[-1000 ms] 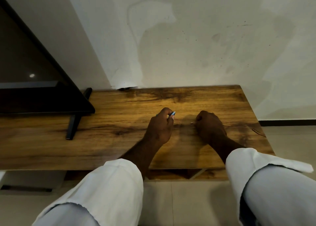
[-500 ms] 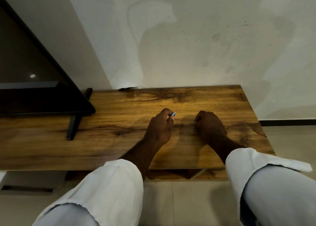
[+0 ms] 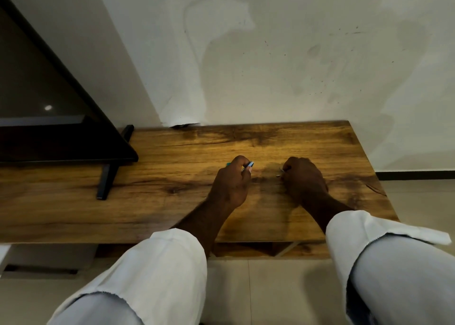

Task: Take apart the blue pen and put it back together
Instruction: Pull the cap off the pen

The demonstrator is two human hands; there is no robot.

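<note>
My left hand rests on the wooden table with its fingers curled round the blue pen barrel; only the light blue end shows past the fingers, and a small tip pokes out on the far side. To the right, my right hand lies with curled fingers and pinches a small thin pen part at its fingertips. Most of that part is hidden in the hand. A short gap of table separates the two hands.
A black TV on a black leg stands at the table's left end. The white wall runs directly behind the table. The table's right edge is close to my right hand, with tiled floor below.
Both hands stay almost still. The right hand's fingertips have shifted slightly, so a bit more of the small part shows.
</note>
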